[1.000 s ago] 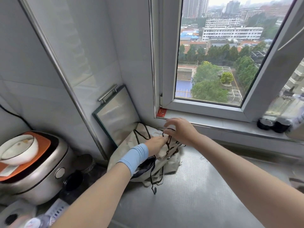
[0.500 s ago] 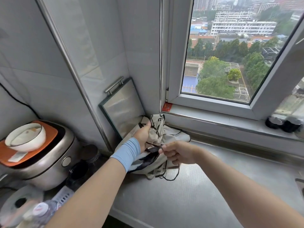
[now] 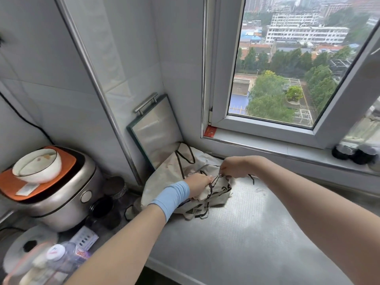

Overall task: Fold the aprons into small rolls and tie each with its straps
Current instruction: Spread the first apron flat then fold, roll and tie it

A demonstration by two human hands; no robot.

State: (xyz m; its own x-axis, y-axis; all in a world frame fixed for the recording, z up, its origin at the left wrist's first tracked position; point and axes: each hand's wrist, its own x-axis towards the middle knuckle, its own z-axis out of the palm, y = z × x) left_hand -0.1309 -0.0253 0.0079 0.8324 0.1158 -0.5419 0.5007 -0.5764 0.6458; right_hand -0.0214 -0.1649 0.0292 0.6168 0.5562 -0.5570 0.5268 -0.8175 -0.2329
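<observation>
Aprons (image 3: 164, 173): crumpled beige heap on counter (image 3: 236, 233), at foot of leaning board (image 3: 156, 132), touching it. No finished roll in sight; you likely have folding, rolling and tying all left. Your left hand (image 3: 198, 186) grips bunched cloth; your right hand (image 3: 232, 167) pinches black strap (image 3: 216, 177). Count: one heap, apron number unclear; several strap loops; one board.
</observation>
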